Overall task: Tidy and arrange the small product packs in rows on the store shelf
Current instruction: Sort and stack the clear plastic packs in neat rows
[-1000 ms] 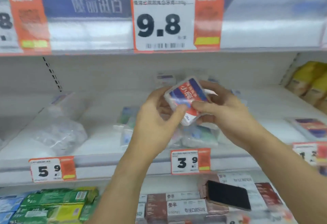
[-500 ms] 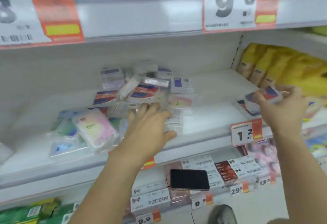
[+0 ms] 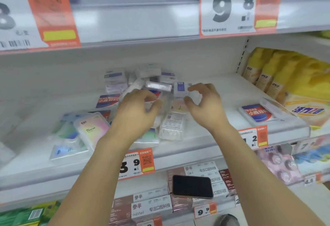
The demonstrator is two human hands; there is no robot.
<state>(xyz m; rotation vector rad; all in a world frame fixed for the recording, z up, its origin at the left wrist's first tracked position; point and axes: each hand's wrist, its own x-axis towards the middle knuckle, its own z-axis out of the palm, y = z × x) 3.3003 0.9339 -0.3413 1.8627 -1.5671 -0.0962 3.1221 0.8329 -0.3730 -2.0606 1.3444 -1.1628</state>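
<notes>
A jumble of small product packs (image 3: 142, 83) lies mid-shelf, clear cases with purple, red-blue and pastel labels. My left hand (image 3: 137, 113) hovers over the heap with its fingers curled down onto a clear pack (image 3: 161, 117); motion blur hides whether it grips. To the right of it, my right hand (image 3: 207, 106) pinches a small white pack (image 3: 195, 95) between thumb and forefinger, next to a purple-labelled pack (image 3: 181, 89). A red-blue pack (image 3: 257, 114) lies flat at the shelf's right front. Pastel packs (image 3: 92, 127) lie at the left.
Yellow bags (image 3: 278, 75) stand at the right end of the white shelf (image 3: 205, 142). Price tags (image 3: 137, 163) hang on its front rail. A black phone (image 3: 192, 186) rests on boxes on the shelf below. The upper shelf's edge (image 3: 135, 20) hangs low overhead.
My right hand set the red-blue pack down at the shelf's right front and came back left to the pile. My left hand stayed over the heap, its fingers now curled.
</notes>
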